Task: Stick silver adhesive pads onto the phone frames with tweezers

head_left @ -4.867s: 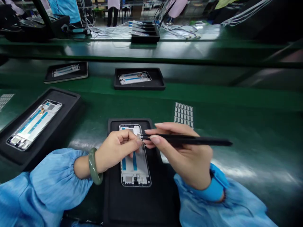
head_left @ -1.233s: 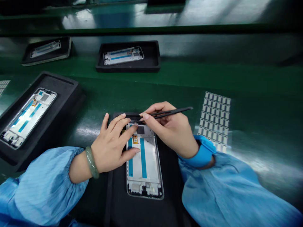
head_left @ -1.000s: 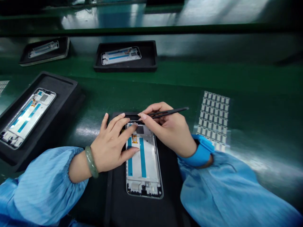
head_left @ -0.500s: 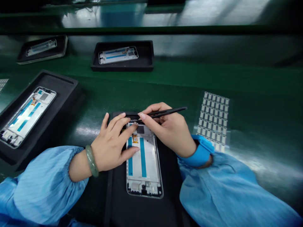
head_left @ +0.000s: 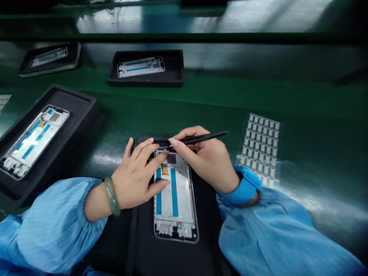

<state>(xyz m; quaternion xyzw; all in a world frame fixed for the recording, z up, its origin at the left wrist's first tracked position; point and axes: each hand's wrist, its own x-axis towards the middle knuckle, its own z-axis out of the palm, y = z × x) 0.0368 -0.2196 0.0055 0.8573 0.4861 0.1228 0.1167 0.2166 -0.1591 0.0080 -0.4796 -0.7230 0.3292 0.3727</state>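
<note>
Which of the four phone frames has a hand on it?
The phone frame at bottom centre; the left hand rests on it, while no hand touches the other three.

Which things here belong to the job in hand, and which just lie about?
In use:
- phone frame
- tray beneath it
- black tweezers
- left hand
- right hand

Lying about, apparently:
- three other phone frames in black trays
- sheets of small pale pieces

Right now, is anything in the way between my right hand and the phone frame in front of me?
Nothing visible blocks it. Your right hand holds black tweezers at the top end of the phone frame. Your left hand is close beside them, its fingers over the frame's upper left part.
</note>
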